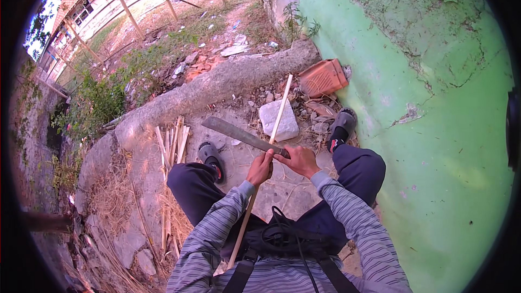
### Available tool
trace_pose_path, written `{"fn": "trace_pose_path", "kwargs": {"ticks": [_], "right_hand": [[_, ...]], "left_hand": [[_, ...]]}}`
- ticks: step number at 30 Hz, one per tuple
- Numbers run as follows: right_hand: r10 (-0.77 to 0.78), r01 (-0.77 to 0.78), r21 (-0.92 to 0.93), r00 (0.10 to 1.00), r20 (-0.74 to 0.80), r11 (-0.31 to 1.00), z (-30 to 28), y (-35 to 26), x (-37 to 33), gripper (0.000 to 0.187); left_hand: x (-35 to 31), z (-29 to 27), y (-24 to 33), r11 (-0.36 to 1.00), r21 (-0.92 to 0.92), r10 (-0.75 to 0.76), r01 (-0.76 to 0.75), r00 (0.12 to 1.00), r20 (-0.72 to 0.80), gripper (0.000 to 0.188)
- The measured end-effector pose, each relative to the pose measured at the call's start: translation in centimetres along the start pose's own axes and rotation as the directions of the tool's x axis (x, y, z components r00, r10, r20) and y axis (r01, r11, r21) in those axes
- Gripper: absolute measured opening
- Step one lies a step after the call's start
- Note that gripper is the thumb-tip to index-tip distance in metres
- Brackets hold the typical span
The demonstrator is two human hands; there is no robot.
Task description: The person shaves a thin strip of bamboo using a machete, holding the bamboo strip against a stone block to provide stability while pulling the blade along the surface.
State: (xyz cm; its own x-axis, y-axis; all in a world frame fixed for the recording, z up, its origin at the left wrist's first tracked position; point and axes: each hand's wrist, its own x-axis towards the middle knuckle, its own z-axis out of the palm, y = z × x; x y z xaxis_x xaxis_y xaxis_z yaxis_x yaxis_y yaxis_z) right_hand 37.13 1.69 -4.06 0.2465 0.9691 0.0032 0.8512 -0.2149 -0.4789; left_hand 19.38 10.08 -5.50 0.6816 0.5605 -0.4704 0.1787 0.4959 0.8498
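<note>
My left hand (260, 168) is closed round a long pale bamboo strip (282, 109), which runs from near my waist up past a white stone block. My right hand (300, 160) grips the handle of a machete (237, 132). Its dark, worn blade points to the left and crosses the strip just above my left hand. The two hands are close together, between my knees. I cannot tell how deep the edge sits against the strip.
Split bamboo strips (175, 144) and shavings (176, 214) lie at my left. Ahead are the white stone block (279, 120), an orange clay tile (324, 78) and rubble. A low concrete ridge (217, 84) curves across the front. At right stands a green wall (439, 157).
</note>
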Motion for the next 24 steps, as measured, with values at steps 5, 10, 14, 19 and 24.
{"fn": "trace_pose_path", "kwargs": {"ticks": [5, 10, 14, 19, 24], "right_hand": [[0.065, -0.065, 0.029, 0.998, -0.022, 0.997, -0.6, 0.6, 0.6, 0.069], [0.085, -0.079, 0.111, 0.995, -0.051, 0.991, -0.5, 1.4, 0.7, 0.07], [0.059, -0.069, 0.158, 0.996, 0.066, 0.985, -0.6, 1.2, -0.1, 0.071], [-0.034, 0.021, 0.137, 0.995, 0.094, 0.99, 0.0, 1.1, -0.5, 0.069], [0.087, -0.088, 0.176, 0.996, 0.015, 0.981, 0.1, 2.3, 0.8, 0.071]], "left_hand": [[0.2, -0.5, -1.3, 0.988, 0.152, 0.015, -0.006, 0.998, -0.061, 0.052], [0.5, -0.4, -2.0, 0.965, 0.256, 0.078, -0.058, 0.995, -0.068, 0.051], [0.4, -0.4, -1.7, 0.915, 0.378, 0.156, -0.14, 0.988, -0.011, 0.036], [0.3, -0.5, -2.1, 0.773, 0.585, 0.299, -0.243, 0.954, 0.001, 0.032], [-0.2, -1.0, -2.7, 0.804, 0.555, 0.238, -0.213, 0.971, 0.028, 0.028]]}}
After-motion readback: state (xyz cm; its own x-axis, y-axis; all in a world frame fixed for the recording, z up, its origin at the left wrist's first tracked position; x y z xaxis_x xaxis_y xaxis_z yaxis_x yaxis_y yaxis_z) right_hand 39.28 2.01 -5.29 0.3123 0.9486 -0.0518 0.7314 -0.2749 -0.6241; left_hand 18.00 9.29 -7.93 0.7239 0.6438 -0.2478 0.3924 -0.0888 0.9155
